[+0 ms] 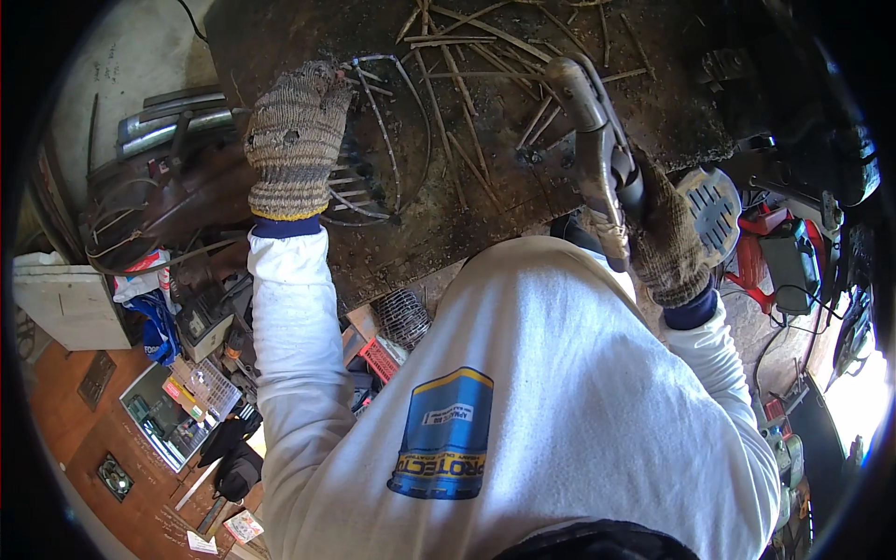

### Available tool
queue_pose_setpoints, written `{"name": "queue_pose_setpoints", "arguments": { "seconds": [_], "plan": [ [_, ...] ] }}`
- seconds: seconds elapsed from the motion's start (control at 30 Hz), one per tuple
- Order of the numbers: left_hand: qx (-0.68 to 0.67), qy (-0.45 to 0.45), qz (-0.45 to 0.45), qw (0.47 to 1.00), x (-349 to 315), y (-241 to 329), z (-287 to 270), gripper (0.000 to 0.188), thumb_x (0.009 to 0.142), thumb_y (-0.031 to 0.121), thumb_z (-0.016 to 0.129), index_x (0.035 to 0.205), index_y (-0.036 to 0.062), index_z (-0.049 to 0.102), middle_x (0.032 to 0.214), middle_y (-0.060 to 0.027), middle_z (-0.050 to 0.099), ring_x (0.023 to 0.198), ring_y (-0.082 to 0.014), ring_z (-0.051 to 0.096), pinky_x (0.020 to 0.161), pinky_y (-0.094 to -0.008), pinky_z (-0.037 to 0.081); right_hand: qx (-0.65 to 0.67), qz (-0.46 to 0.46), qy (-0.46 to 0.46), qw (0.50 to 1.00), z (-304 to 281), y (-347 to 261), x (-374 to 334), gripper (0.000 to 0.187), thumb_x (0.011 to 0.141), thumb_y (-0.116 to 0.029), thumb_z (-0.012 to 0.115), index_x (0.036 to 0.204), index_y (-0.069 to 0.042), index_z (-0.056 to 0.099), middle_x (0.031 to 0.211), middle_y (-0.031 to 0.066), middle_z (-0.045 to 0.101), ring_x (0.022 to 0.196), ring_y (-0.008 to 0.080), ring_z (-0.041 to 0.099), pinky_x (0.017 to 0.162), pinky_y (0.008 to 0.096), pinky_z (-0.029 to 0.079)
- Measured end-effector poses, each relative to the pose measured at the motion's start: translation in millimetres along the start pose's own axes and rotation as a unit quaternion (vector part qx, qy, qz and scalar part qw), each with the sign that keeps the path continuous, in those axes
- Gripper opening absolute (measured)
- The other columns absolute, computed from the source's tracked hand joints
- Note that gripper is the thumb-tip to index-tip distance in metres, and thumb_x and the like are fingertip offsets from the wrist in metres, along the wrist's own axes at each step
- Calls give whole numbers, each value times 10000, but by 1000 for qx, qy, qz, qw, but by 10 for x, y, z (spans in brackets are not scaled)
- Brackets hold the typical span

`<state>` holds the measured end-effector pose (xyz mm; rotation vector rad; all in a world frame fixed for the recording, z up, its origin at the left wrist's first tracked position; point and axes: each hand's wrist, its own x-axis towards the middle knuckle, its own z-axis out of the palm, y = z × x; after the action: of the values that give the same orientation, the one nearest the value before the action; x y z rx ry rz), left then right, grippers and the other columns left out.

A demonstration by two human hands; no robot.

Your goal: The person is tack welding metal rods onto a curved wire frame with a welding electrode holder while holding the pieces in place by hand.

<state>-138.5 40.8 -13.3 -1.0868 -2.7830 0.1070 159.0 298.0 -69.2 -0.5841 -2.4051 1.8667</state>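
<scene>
My left hand [297,140], in a grey-brown knitted glove, is closed at the left side of the dark metal workbench [392,257]. Its fingertips meet the upper end of a bent metal rod frame [390,140], a loop with several short cross rods. What they pinch there is partly hidden by the glove. Gloved too, my right hand [665,233] is wrapped round the handle of a metal tool that looks like locking pliers [597,140], held over the bench's right part. A grey slotted oval piece [711,213] shows beside that hand; I cannot tell whether they touch.
Several thin rods and strips [476,103] lie scattered across the far middle of the bench. Metal tubes [177,126] stand off its left edge. Right of the bench is a red and dark machine [789,261]. Lower left, a tray [168,411] of small items sits on a brown surface.
</scene>
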Motion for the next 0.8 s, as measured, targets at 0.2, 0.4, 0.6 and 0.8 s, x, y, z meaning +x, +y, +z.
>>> {"name": "queue_pose_setpoints", "arguments": {
  "seconds": [0.2,0.4,0.6,0.8],
  "plan": [
    [24,6,-3,1000,2,20,1,290,912,331,620,1112,136,694,1101,-97,693,1037,-303,648,904,-400,514,-36,14,-28,999,53,-21,20,584,885,-219,720,1373,-16,472,1193,207,650,1074,284,662,909,384,534],
    [4,23,-1,1000,-17,-7,27,282,910,320,618,1115,142,693,1095,-97,693,1028,-306,650,901,-408,514,-45,6,-27,999,89,-16,42,579,895,-199,700,1389,-19,456,1196,214,646,1070,294,667,900,373,542],
    [24,-11,-4,1000,12,-2,26,288,901,313,625,1125,145,693,1124,-95,687,1060,-297,638,927,-400,502,-88,-35,-27,995,156,-16,94,580,892,-174,694,1384,-1,439,1176,221,644,1052,311,666,897,376,545],
    [-5,17,14,1000,-19,-17,29,297,907,313,614,1130,134,690,1125,-91,687,1061,-294,636,926,-404,499,-67,-41,-39,996,212,-66,149,559,885,-133,694,1371,-2,451,1191,231,631,1063,313,656,889,378,545]
  ]
}}
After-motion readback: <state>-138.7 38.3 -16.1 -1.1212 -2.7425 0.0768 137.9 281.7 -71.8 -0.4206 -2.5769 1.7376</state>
